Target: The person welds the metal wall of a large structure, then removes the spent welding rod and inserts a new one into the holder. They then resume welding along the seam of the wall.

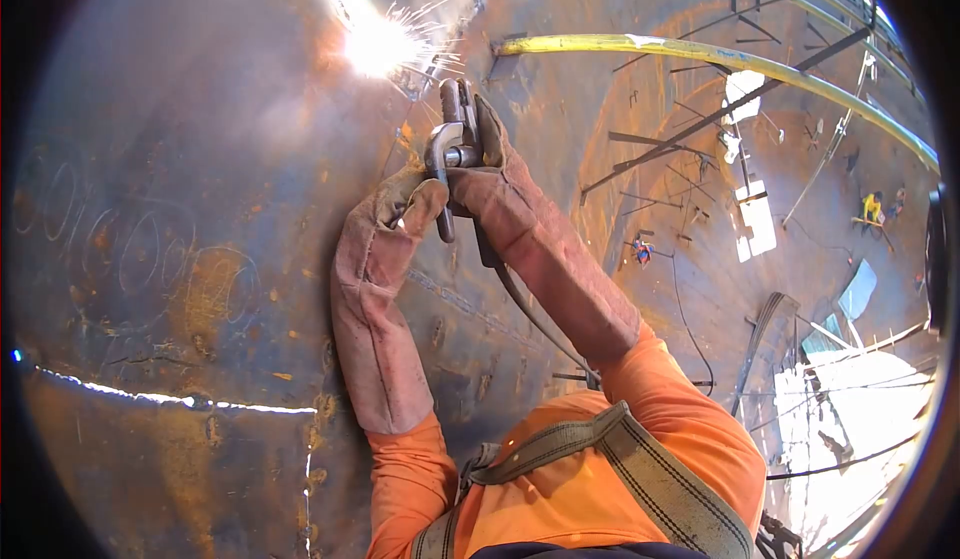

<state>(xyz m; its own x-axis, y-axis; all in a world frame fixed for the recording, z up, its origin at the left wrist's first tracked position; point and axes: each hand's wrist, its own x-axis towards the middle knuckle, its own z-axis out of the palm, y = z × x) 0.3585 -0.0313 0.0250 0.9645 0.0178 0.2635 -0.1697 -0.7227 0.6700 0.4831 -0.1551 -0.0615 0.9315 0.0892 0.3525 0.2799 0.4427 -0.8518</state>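
Observation:
My right hand point(500, 184), in a worn leather glove, grips a metal welding electrode holder point(455, 139) held against the rusty curved steel wall point(180, 159). Just above the holder, a bright arc point(375, 44) throws sparks along a seam. My left hand point(410, 209), gloved too, curls against the holder's lower lever from the left and steadies it. A dark cable point(530, 314) runs from the holder down past my right forearm. Both sleeves are orange, and grey harness straps point(640, 469) cross my chest.
A lit horizontal seam point(170, 397) crosses the wall at lower left, with chalk marks above it. A yellow curved pipe point(700, 54) and dark brackets run along the wall on the right. Far below on the right stand small figures, one in yellow point(873, 207).

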